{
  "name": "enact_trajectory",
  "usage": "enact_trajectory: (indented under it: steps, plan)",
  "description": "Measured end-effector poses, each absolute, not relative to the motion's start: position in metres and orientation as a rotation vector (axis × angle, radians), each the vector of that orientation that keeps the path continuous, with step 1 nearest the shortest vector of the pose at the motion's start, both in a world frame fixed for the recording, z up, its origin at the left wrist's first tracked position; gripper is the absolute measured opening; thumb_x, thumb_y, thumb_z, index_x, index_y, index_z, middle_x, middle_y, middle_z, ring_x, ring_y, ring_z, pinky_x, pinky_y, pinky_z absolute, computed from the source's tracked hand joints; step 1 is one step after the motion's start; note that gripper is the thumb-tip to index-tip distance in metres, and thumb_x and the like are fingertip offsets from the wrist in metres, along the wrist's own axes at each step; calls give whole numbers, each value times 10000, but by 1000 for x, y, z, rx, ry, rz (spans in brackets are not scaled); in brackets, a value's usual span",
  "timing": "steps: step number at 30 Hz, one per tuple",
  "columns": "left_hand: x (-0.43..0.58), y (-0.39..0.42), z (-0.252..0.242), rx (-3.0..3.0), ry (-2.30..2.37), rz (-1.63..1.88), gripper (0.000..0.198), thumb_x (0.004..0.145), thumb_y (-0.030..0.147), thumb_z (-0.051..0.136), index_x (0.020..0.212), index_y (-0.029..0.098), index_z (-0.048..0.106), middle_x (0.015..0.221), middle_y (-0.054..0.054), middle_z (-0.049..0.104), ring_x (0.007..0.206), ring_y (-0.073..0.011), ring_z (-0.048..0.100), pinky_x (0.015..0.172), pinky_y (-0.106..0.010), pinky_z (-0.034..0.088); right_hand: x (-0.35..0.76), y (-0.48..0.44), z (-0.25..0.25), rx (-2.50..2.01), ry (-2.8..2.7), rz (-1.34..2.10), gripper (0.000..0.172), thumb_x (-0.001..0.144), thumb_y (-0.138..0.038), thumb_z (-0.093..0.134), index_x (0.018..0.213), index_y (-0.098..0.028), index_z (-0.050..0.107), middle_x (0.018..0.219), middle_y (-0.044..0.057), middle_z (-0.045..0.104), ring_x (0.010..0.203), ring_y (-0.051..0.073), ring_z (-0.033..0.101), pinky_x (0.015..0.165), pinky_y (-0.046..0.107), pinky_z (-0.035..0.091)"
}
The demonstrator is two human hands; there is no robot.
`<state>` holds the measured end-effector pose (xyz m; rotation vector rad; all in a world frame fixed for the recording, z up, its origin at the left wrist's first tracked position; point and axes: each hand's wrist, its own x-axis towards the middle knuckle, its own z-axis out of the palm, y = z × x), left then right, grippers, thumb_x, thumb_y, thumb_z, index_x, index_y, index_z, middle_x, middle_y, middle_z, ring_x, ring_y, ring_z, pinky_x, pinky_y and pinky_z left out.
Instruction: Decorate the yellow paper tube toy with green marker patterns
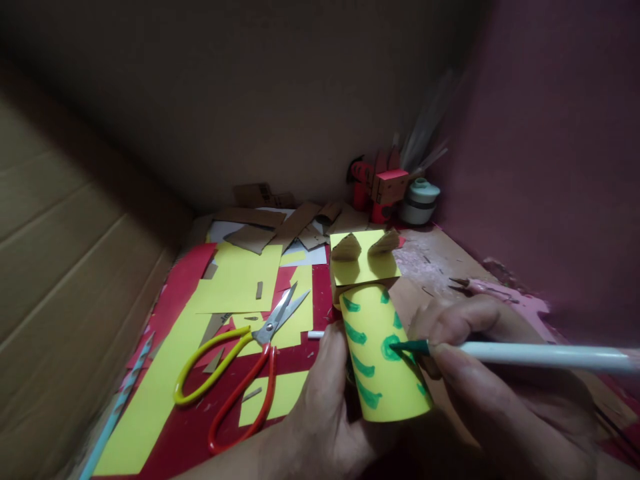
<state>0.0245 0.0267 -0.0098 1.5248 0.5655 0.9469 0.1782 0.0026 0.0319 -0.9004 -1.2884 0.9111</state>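
My left hand (327, 393) grips a yellow paper tube (383, 390) from its left side and underneath. Green curved strokes run down the tube's left side, with more marks along the right. A yellow box-shaped head (365, 267) with two brown cardboard ears sits at the tube's far end. In my right hand (480, 373) is a white felt-tip marker (540, 355), pinched near its green end. Its tip touches a round green spot on the tube. Left of my left hand, scissors (270, 327) with one yellow and one red handle lie with blades apart.
Yellow paper sheets (240, 277) and cardboard scraps (250, 217) cover the red surface. A light blue pencil (117, 407) lies at the left. At the back right stand a red-and-cardboard figure (390, 188) and a lidded pot (419, 203). Cardboard (65, 267) walls the left; a purple wall (555, 167) the right.
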Motion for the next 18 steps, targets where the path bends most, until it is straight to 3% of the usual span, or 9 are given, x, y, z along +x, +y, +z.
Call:
enact_trajectory:
  steps: [4,10,18]
  plan:
    - [25,29,-11,1554,573,971,527,862,242,641,1301,176,357,1216,-151,543,1109,-312,568,825,-390,538,184,5,32,-845,-1409,861,99,956,-229,521,913,-268,602,746,-1,617,684,125,610,556,188,517]
    - [26,30,-10,1522,565,953,493,872,241,629,1288,185,371,1207,-137,548,1099,-293,581,907,-419,522,191,9,31,-895,-1510,821,123,963,-189,501,946,-280,583,646,-35,587,540,90,591,500,165,502]
    - [25,31,-8,1618,576,967,528,860,220,627,1311,182,355,1238,-136,521,1152,-292,547,983,-434,490,179,1,36,-906,-1369,862,95,959,-235,527,921,-271,606,683,-23,595,576,105,597,518,187,512]
